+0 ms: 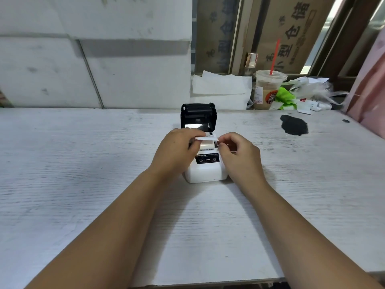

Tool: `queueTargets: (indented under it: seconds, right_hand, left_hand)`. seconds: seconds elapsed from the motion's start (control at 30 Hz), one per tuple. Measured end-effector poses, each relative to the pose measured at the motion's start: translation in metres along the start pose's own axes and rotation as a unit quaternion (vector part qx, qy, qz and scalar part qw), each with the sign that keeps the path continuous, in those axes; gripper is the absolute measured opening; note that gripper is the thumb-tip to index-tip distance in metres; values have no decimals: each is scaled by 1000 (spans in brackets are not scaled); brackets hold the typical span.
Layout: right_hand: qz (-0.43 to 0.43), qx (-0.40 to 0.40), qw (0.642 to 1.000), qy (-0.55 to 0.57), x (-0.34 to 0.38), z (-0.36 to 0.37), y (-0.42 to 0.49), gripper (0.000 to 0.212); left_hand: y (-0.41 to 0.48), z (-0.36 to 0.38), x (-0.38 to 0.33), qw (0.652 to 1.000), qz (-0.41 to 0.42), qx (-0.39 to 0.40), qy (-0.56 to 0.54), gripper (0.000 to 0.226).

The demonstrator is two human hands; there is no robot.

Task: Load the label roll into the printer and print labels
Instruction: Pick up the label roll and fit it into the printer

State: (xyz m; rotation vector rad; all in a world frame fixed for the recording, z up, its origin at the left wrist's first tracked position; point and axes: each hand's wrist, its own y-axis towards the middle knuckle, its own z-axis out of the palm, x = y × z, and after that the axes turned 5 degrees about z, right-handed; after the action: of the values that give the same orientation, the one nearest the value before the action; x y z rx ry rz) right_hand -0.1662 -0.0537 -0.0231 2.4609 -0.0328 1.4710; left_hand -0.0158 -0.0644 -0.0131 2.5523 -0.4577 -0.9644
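Your bare left forearm [116, 215] runs up from the lower left and your right forearm [295, 222] from the lower right, the two converging toward the middle; your left hand [179, 147] lies back up, fingers curled, pinching the left end of the strip [207, 139]; your right hand [239, 155] faces it, fingers curled inward, pinching the strip's right end; the hands sit near each other, not touching.

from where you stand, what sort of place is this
Likely a storeroom or packing area: printed cardboard cartons stand behind the table, large white foam-like blocks fill the back left, and a small label printer sits open on the table.
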Motion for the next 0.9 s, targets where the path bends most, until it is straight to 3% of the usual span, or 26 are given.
queueTargets:
  seconds: [0.2, 0.37, 0.57, 0.73, 0.9]
  right_hand:
    - [10, -17, 1000, 23, -2, 2, 2, 13]
    - [14, 8, 998, 53, -3, 4, 10, 47]
    - [39, 119, 978, 169, -1, 3, 18, 78]
    - [61, 149, 957, 241, -6, 3, 24, 82]
    - [58, 151, 961, 222, -8, 5, 27, 82]
  left_hand:
    - [-2, -1, -1, 998, 44, -14, 37, 25]
    - [-2, 1, 2, 991, 101, -39, 79, 25]
    - [-5, 0, 2, 977, 183, -57, 96, 28]
    - [-4, -1, -1, 958, 235, -55, 157, 16]
    - [-5, -1, 0, 955, 240, -66, 163, 12]
